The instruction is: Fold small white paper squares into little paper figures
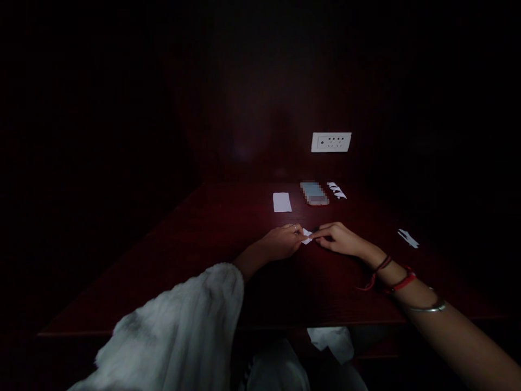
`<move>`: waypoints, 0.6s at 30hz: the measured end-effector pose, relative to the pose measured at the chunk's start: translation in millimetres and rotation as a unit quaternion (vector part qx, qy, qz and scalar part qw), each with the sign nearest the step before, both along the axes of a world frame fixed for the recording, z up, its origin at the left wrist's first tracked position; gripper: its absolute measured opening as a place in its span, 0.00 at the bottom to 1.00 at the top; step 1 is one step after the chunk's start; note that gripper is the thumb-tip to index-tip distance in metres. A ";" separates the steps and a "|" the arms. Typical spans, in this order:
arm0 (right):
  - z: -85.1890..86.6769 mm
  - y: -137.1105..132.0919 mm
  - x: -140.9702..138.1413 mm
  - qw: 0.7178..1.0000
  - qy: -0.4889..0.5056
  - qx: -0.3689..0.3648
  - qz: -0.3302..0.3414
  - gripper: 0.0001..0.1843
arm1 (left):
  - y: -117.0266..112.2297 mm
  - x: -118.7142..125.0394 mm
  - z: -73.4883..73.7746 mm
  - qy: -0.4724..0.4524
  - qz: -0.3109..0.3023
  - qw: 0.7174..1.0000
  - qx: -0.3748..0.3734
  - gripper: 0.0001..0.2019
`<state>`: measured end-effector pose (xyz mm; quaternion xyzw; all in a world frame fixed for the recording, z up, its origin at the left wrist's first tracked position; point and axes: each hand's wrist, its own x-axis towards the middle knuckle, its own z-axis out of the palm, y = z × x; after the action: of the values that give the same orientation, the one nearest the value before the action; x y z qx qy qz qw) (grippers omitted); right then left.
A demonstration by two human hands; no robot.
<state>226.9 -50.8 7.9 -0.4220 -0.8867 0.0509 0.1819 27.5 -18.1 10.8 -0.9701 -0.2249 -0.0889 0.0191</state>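
Observation:
A small folded piece of white paper [306, 239] lies on the dark red table between my two hands. From the left, my left hand [284, 241] has its fingers closed on the paper's edge, with the thumb pressed on it and a ring on one finger. My right hand [338, 238] meets the paper from the other side, index finger stretched onto it and the other fingers curled. The fingers hide part of the paper, so its exact folds do not show clearly.
Beyond my hands lie a flat white sheet of paper [282, 202], a phone with a blurred screen [314, 193] and several folded white paper pieces [337, 190]. Paper strips [408, 238] rest at the right. A wall socket [331, 142] sits above the table [195, 228].

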 end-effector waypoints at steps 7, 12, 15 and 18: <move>0.9 -1.1 -5.5 0.999 -0.030 0.015 -0.007 0.14 | -0.5 1.9 -1.1 -0.003 0.009 1.000 0.002 0.14; 1.1 -1.6 -0.3 0.999 -0.022 0.022 -0.020 0.12 | 0.5 1.3 -2.9 -0.008 0.009 1.000 0.008 0.15; 0.2 0.0 6.5 0.999 0.012 0.034 -0.034 0.13 | 3.1 -0.7 -3.8 -0.008 -0.008 1.000 0.010 0.15; -0.8 2.3 10.0 0.999 0.028 0.035 -0.028 0.14 | 6.6 -3.1 -4.3 -0.006 -0.027 1.000 0.008 0.15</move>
<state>236.9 -48.4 7.1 -0.4389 -0.8702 0.0265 0.2226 24.4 -11.5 6.4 -0.9751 -0.1979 -0.0975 0.0233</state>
